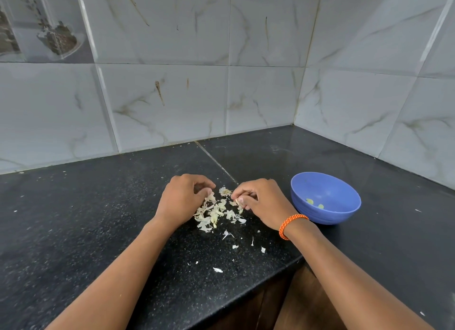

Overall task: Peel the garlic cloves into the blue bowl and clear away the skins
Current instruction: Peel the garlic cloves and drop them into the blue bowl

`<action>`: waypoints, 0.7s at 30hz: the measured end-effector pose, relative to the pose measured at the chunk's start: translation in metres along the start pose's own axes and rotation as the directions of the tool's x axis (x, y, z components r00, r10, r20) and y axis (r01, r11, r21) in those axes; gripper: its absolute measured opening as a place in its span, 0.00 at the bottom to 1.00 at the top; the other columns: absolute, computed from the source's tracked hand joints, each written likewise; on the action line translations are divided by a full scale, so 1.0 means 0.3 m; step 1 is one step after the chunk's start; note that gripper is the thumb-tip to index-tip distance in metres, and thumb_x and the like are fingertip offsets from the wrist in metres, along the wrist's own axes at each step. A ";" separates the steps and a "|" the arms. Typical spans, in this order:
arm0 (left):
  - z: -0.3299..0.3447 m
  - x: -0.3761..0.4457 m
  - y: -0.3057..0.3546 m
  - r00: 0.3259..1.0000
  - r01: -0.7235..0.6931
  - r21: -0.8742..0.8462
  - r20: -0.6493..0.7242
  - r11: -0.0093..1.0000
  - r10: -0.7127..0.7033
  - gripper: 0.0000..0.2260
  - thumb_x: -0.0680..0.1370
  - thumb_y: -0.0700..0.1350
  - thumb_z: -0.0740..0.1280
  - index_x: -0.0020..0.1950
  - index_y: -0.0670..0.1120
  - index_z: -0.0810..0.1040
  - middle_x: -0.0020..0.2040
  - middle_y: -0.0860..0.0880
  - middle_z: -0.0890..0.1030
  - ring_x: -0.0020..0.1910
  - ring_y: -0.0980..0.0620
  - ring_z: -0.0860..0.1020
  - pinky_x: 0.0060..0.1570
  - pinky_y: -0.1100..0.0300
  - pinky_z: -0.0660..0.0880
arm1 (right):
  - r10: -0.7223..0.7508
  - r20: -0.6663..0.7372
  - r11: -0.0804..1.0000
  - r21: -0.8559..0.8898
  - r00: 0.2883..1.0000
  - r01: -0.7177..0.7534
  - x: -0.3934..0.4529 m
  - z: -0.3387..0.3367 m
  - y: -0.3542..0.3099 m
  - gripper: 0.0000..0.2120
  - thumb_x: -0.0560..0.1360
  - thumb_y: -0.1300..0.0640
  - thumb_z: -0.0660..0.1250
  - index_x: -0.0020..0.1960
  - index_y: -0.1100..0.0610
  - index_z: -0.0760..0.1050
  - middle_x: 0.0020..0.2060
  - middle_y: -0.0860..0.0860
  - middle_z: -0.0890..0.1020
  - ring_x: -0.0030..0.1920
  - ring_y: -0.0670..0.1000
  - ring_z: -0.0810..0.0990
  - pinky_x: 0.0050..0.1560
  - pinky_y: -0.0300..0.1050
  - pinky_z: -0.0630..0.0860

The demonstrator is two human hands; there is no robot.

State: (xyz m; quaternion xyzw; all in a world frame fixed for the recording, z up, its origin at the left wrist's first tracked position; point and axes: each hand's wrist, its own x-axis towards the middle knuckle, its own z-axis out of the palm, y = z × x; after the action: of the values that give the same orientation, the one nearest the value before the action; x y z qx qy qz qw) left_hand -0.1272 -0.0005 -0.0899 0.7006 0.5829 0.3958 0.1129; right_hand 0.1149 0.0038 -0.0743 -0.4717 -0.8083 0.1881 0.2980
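Garlic skins [213,212]: a loose pile of pale flakes mid-counter, between the 2 hands, spread roughly front to back; stray bits trail toward the front edge.
Left hand [183,200]: fingers curled down at the pile's far left side; what they hold, if anything, cannot be told.
Right hand [258,202]: fingertips pinch a small pale piece at the pile's right side; whether clove or skin is hard to make out.
Blue bowl [325,197]: just right of the right hand, near the counter's right part, upright, with 2 small greenish cloves [314,203] inside.
Counter [86,218]: black speckled stone; open room left of the hands and behind them up to the tiled wall [172,95].
Front edge: steps back under the right forearm.
Bracelet [291,225]: orange, on the right wrist.
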 end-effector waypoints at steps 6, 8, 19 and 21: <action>0.003 0.004 -0.008 0.998 0.042 0.105 -0.055 0.994 -0.036 0.06 0.83 0.47 0.73 0.52 0.56 0.89 0.46 0.59 0.84 0.44 0.59 0.80 0.45 0.56 0.77 | -0.007 0.137 0.971 -0.236 0.991 0.040 -0.008 -0.022 -0.007 0.12 0.81 0.63 0.71 0.55 0.48 0.87 0.56 0.46 0.82 0.54 0.49 0.80 0.55 0.47 0.77; 0.005 0.000 -0.012 0.996 0.070 0.122 -0.063 0.990 -0.063 0.06 0.83 0.47 0.72 0.51 0.57 0.89 0.46 0.59 0.84 0.45 0.58 0.81 0.47 0.54 0.80 | 0.013 0.169 0.954 -0.297 0.985 0.039 -0.011 -0.010 -0.009 0.09 0.82 0.61 0.71 0.55 0.49 0.86 0.54 0.47 0.81 0.51 0.50 0.80 0.52 0.46 0.77; 0.009 0.004 -0.019 0.998 0.034 0.121 -0.048 0.992 -0.029 0.08 0.83 0.45 0.71 0.55 0.57 0.88 0.51 0.59 0.82 0.51 0.55 0.80 0.52 0.52 0.79 | 0.031 0.022 0.994 -0.103 0.999 -0.029 -0.013 0.011 -0.007 0.10 0.78 0.63 0.72 0.44 0.49 0.83 0.39 0.43 0.83 0.40 0.44 0.81 0.44 0.43 0.81; 0.019 0.002 -0.030 1.000 -0.002 0.131 0.019 0.991 0.000 0.09 0.84 0.45 0.70 0.60 0.57 0.87 0.58 0.59 0.84 0.60 0.54 0.79 0.60 0.50 0.79 | 0.048 -0.032 0.996 -0.067 0.998 -0.050 -0.008 -0.005 -0.001 0.10 0.77 0.63 0.75 0.43 0.48 0.86 0.37 0.44 0.86 0.40 0.44 0.84 0.47 0.44 0.84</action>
State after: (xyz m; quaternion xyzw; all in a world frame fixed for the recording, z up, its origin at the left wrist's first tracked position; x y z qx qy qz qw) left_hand -0.1298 0.0045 -0.0989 0.7105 0.6063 0.3499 0.0718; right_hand 0.1167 0.0015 -0.0736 -0.5041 -0.7977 0.1603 0.2895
